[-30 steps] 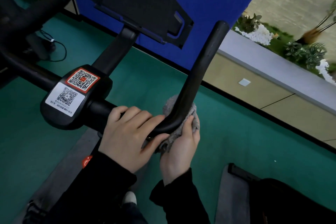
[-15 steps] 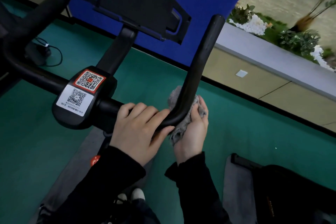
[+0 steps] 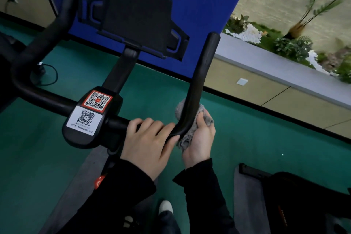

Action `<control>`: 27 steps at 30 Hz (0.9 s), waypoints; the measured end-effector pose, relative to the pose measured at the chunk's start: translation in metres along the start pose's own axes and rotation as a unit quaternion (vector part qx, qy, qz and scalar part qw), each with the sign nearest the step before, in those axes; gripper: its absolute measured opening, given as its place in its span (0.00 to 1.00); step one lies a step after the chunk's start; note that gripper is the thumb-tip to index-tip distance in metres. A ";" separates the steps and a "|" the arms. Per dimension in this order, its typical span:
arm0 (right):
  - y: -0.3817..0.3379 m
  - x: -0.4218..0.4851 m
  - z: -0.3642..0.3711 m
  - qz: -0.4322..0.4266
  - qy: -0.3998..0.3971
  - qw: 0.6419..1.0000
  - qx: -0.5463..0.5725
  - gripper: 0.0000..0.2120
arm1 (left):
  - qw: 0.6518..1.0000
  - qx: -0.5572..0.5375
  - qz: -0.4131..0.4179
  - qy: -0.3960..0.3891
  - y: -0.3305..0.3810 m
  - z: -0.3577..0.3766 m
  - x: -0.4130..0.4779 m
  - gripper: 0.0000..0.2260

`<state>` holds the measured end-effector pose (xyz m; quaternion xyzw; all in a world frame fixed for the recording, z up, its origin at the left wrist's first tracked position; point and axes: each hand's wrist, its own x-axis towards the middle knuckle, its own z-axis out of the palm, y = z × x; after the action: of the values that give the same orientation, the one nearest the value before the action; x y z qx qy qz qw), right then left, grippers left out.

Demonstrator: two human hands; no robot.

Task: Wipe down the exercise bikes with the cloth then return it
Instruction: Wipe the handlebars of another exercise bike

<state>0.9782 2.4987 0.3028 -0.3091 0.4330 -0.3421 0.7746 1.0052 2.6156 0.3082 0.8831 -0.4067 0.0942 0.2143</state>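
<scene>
So, the only labels are two QR stickers on the hub of the exercise bike point(image 3: 91, 135): a red-bordered sticker point(image 3: 97, 100) above a white sticker point(image 3: 84, 118). The print under the white code is too small to read. The grey cloth point(image 3: 206, 118) is wrapped around the bend of the right handlebar horn point(image 3: 201, 74), and the right hand point(image 3: 199, 138) has its fingers clamped on it from below. The left hand point(image 3: 146, 144) is just beside it, fingers curled over the crossbar and gripping it. The horn's tip sticks up free, with open green floor point(image 3: 256, 138) around it out to the wall. Some orange lettering on a black thing point(image 3: 296, 205) bottom right is too blurred to read.
</scene>
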 end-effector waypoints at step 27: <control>-0.092 0.084 0.019 -0.489 -0.561 0.428 -0.512 0.16 | 0.975 -0.033 -0.215 0.052 0.048 0.014 0.037 0.16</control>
<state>1.0036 2.3822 0.3436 -0.9328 -0.2257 -0.1304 0.2489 0.9930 2.5569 0.3225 0.9362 -0.1984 0.0782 0.2796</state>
